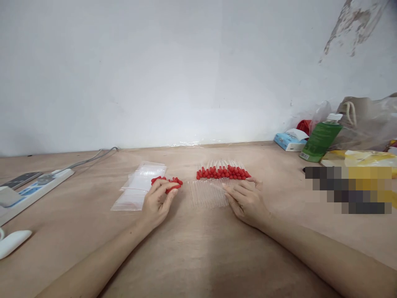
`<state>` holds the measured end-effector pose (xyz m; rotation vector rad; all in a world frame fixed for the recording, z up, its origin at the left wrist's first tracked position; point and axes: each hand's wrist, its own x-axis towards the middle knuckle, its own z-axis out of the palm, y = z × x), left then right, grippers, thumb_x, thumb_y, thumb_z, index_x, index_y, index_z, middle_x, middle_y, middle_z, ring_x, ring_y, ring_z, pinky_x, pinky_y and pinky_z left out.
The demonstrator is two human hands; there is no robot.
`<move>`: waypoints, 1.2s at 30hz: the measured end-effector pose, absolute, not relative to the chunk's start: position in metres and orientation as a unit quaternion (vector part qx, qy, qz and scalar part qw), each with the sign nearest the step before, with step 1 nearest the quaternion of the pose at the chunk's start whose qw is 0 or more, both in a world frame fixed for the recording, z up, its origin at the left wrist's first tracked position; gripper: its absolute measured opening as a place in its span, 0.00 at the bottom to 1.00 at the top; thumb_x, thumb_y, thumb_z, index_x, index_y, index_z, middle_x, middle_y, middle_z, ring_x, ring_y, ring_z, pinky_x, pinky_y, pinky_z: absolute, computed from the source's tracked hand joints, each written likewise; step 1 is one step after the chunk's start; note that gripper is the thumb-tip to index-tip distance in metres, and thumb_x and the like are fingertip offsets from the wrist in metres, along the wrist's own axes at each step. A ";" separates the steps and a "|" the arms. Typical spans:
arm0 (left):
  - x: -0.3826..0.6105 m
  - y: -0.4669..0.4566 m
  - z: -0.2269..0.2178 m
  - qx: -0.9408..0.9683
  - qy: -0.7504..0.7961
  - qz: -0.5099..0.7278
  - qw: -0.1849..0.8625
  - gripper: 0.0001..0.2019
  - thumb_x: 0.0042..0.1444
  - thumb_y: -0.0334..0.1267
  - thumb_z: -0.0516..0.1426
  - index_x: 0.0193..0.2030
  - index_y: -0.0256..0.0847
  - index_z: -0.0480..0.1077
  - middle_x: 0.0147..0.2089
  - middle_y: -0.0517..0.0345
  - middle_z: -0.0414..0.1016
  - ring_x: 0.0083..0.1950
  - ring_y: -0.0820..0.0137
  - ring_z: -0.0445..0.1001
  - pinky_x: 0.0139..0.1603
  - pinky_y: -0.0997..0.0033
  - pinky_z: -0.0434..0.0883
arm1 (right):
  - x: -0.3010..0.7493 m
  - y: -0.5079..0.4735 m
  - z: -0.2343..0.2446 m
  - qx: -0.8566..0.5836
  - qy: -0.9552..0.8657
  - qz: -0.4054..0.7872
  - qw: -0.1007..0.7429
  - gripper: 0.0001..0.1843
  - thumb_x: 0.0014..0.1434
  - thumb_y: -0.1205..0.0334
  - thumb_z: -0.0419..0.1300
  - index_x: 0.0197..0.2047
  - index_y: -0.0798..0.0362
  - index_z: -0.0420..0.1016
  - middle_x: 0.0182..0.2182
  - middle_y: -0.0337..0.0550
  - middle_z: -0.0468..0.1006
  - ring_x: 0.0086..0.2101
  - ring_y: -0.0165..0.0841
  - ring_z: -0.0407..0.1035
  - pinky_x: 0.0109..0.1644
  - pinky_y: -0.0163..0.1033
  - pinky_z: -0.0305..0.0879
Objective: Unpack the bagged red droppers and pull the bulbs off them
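Note:
A row of several clear thin tubes with red bulb caps [221,173] lies on the wooden table [198,256], with clear tube bodies [207,194] reaching towards me. My right hand [246,198] rests flat on these tubes, fingers stretched out and together. My left hand [159,203] is closed in a pinch round a small bunch of red-capped tubes [169,182]. Just left of that hand lies a stack of clear plastic bags [139,186].
A white power strip [34,190] with a grey cable and a phone lies at far left, a white object [12,242] nearer me. At right stand a green bottle [321,138], a blue tissue pack [288,141], plastic bags and yellow packaging against the wall.

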<state>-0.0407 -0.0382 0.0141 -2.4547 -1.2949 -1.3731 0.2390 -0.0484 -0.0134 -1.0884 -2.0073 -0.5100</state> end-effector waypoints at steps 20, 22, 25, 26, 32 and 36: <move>-0.048 0.013 0.047 -0.788 -0.571 -0.206 0.101 0.09 0.51 0.44 0.53 0.28 0.44 0.69 0.34 0.57 0.74 0.43 0.60 0.69 0.53 0.49 0.47 | 0.233 -0.033 -0.009 -0.441 -0.820 -0.116 0.346 0.12 0.58 0.59 0.51 0.35 0.49 0.76 0.23 0.39 0.75 0.30 0.30 0.62 0.48 0.44 0.45; -0.050 0.015 0.048 -0.784 -0.590 -0.186 0.057 0.10 0.52 0.46 0.52 0.28 0.45 0.71 0.34 0.56 0.74 0.43 0.59 0.69 0.52 0.47 0.47 | 0.234 -0.036 -0.007 -0.423 -0.842 -0.092 0.323 0.13 0.57 0.54 0.53 0.38 0.50 0.75 0.24 0.39 0.75 0.32 0.32 0.62 0.48 0.45 0.45; -0.053 0.014 0.051 -0.771 -0.603 -0.201 0.022 0.13 0.53 0.49 0.50 0.30 0.47 0.72 0.39 0.55 0.74 0.46 0.58 0.68 0.52 0.47 0.49 | 0.234 -0.039 -0.003 -0.411 -0.860 -0.071 0.295 0.18 0.54 0.47 0.54 0.40 0.50 0.74 0.26 0.40 0.74 0.34 0.33 0.61 0.48 0.46 0.45; -0.052 0.013 0.052 -0.768 -0.604 -0.212 0.024 0.13 0.53 0.49 0.50 0.31 0.47 0.72 0.40 0.55 0.74 0.47 0.58 0.67 0.52 0.48 0.49 | 0.234 -0.040 -0.003 -0.409 -0.862 -0.068 0.291 0.19 0.54 0.46 0.54 0.41 0.50 0.74 0.26 0.41 0.73 0.34 0.34 0.61 0.48 0.46 0.45; -0.023 0.013 0.060 -0.806 -0.552 -0.211 0.026 0.12 0.53 0.46 0.51 0.34 0.44 0.71 0.40 0.56 0.73 0.45 0.62 0.69 0.53 0.51 0.53 | 0.237 -0.037 -0.007 -0.452 -0.826 -0.056 0.331 0.17 0.58 0.50 0.50 0.42 0.50 0.73 0.28 0.41 0.74 0.33 0.32 0.62 0.48 0.44 0.45; 0.010 0.034 0.057 -0.854 -0.501 -0.141 -0.025 0.13 0.51 0.44 0.53 0.41 0.42 0.70 0.44 0.53 0.71 0.43 0.63 0.70 0.46 0.64 0.63 | 0.245 -0.033 -0.010 -0.528 -0.775 -0.033 0.346 0.19 0.63 0.57 0.43 0.35 0.50 0.74 0.25 0.39 0.74 0.30 0.29 0.63 0.45 0.41 0.45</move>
